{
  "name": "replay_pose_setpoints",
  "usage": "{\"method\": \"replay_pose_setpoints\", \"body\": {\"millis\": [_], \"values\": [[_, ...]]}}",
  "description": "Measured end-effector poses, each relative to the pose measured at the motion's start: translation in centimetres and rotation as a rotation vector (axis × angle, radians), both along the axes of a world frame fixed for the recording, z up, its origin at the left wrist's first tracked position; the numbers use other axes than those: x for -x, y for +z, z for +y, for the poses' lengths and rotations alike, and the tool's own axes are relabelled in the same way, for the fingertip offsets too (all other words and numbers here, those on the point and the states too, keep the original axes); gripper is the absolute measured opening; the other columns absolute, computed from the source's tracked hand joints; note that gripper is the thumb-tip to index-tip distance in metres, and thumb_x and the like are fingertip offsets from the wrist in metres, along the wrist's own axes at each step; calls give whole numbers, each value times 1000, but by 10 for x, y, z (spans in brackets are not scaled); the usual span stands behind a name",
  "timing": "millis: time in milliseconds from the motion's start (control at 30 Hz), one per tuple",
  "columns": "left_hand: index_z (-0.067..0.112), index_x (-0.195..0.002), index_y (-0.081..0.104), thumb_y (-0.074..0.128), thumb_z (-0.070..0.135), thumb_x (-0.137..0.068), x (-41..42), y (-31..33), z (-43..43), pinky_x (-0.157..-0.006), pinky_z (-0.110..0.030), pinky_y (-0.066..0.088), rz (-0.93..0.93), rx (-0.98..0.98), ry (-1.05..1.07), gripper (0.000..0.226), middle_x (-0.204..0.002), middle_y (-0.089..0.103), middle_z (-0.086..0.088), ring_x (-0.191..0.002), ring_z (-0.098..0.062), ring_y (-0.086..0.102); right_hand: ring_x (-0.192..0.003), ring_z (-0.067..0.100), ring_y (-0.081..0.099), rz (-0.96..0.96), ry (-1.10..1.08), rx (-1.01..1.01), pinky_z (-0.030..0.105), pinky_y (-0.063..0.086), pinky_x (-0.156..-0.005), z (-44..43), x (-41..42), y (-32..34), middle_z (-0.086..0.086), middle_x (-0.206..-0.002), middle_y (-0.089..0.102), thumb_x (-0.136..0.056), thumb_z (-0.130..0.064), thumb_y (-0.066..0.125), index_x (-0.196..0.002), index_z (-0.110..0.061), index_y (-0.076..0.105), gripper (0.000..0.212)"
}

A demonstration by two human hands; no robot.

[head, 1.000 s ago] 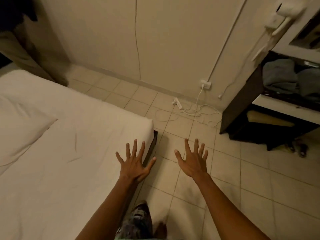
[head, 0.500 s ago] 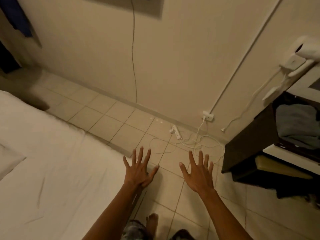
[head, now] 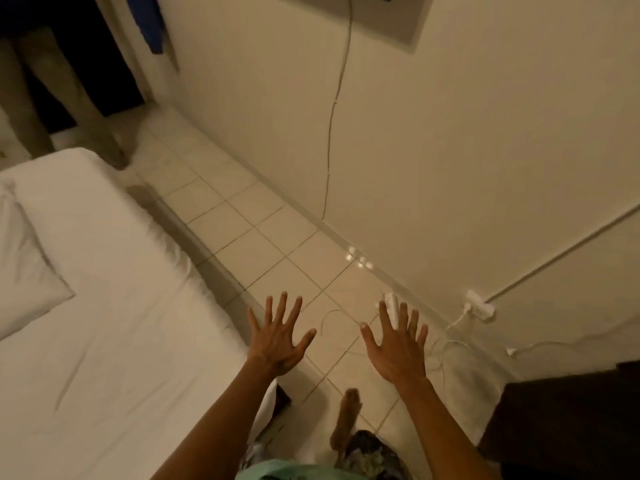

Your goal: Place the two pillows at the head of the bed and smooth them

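Both hands have drifted right, off the white-sheeted bed (head: 104, 341); left hand (head: 278, 341) and right hand (head: 398, 351) hover empty, fingers spread, a white pillow (head: 24, 271) well apart.

No writing, label, brand, number or sign can be read anywhere in this view.
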State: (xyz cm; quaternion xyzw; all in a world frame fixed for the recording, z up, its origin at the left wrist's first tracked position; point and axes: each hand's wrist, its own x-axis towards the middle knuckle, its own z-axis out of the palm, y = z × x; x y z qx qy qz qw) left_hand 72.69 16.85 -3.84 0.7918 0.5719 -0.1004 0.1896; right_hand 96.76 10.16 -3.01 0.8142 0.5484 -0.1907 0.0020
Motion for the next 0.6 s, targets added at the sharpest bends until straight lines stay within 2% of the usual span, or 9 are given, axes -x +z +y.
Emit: {"method": "replay_pose_setpoints", "body": {"millis": [67, 133, 233, 333, 433, 600], "values": [[38, -150, -26, -12, 80, -77, -21, 6, 20, -109, -63, -20, 7, 26, 54, 85, -161, -28, -2, -149, -32, -22, -154, 39, -10, -9, 74, 19, 59, -4, -122, 36, -21, 2, 17, -168, -1, -85, -79, -2, -161, -32, 5, 90], [38, -151, -26, -8, 78, -82, -41, 14, 43, -109, -62, -20, -33, 21, 145, 81, -160, -28, -1, -149, -31, -21, -154, 39, -9, -13, 167, 25, 59, -4, -123, 73, -34, 6, 17, -168, -2, -85, -78, -3, -161, -31, 4, 90], [39, -151, -23, -13, 77, -79, -60, 21, 77, -109, -59, -21, -73, 7, 254, 83, -161, -25, 0, -150, -30, -20, -154, 38, -11, -14, 288, 28, 57, -8, -122, 131, -48, 9, 17, -168, -4, -90, -75, 6, -161, -30, 3, 84], [41, -149, -24, -20, 81, -72, -61, 21, 90, -115, -63, -15, -80, 28, 325, 87, -163, -21, -1, -150, -30, -18, -154, 38, -13, -6, 387, 16, 55, -12, -120, 173, -50, 12, 17, -168, -5, -91, -73, 8, -161, -30, 4, 83], [43, -145, -28, -23, 83, -68, -57, 20, 109, -117, -66, -6, -75, 43, 408, 87, -162, -22, 1, -150, -30, -18, -154, 39, -11, 20, 440, -8, 57, -8, -121, 211, -48, 10, 18, -168, -4, -87, -77, 1, -161, -30, 5, 89], [42, -146, -27, -8, 78, -80, -42, 24, 153, -117, -64, -11, -91, 14, 516, 77, -160, -25, 1, -147, -28, -24, -153, 39, -13, 15, 528, 20, 58, -9, -121, 268, -30, 4, 18, -168, -4, -74, -81, -19, -161, -30, 2, 103]]}}
